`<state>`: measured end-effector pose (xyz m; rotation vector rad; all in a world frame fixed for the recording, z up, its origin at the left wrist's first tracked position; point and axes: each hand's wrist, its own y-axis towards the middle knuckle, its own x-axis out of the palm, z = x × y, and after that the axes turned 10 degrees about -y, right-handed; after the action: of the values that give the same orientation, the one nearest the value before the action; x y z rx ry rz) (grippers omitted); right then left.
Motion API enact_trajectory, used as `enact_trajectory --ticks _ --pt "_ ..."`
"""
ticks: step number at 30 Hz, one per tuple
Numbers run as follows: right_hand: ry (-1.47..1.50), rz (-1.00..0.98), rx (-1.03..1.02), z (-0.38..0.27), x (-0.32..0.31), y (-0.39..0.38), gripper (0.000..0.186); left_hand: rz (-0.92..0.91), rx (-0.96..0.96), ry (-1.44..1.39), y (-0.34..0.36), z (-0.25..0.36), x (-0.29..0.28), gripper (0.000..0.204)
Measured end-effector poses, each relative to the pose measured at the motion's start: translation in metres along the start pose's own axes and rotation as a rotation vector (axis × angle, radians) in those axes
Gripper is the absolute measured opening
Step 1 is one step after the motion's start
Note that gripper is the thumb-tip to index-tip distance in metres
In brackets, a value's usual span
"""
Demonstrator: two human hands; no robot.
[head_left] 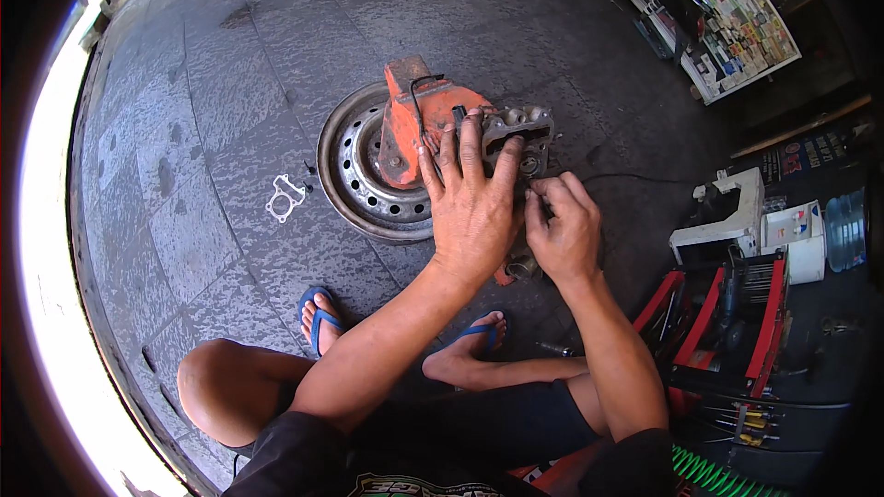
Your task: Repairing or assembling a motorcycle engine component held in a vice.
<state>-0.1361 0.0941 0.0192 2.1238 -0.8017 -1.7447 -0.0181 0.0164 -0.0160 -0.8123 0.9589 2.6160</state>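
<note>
Take the left hand [474, 216] as the middle of the clock. It lies palm down with its fingers spread, the grip released rather than closed around anything; the fingers and thumb rest over a grey metal part [538, 127] at 1 o'clock and the near edge of an orange vise [433, 120] at 11 o'clock. Whether the vise clamps the part cannot be told, since the hand covers where they meet. The right hand [564, 225], at 3 o'clock, has bent fingers and a thumb drawn together beside the part's lower edge; whether its grip holds something small cannot be told.

A round steel wheel [370, 186] with a ring of holes lies under the vise, toward 10 o'clock. At 9 o'clock a flat, pale gasket [295, 195] with cut-outs lies on the dark stone floor [239, 83], apart from the wheel. The person's feet, in blue sandals [320, 324], are at 8 and 6 o'clock. A red tool rack [709, 313] stands at 4 o'clock, a blue water jug [845, 230] well off at 3, a sticker-covered board [737, 28] at 2, and part of a motorbike [649, 0] at 1.
</note>
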Motion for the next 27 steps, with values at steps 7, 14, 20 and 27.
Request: enact_trajectory --ticks 7,14,20,27 --pt "0.01 0.029 0.081 -0.003 0.008 -0.003 0.01 0.029 0.01 -0.029 0.001 0.001 -0.001 0.057" --pt "0.009 0.098 0.247 -0.016 0.018 -0.007 0.009 0.038 0.017 -0.027 0.001 -0.002 0.001 0.057" --pt "0.041 0.139 0.277 -0.016 0.019 -0.009 0.008 0.043 0.014 -0.067 0.002 0.001 0.002 0.056" --pt "0.038 0.027 0.122 0.003 0.015 -0.001 0.012 0.043 0.043 -0.082 0.003 -0.003 -0.001 0.066"
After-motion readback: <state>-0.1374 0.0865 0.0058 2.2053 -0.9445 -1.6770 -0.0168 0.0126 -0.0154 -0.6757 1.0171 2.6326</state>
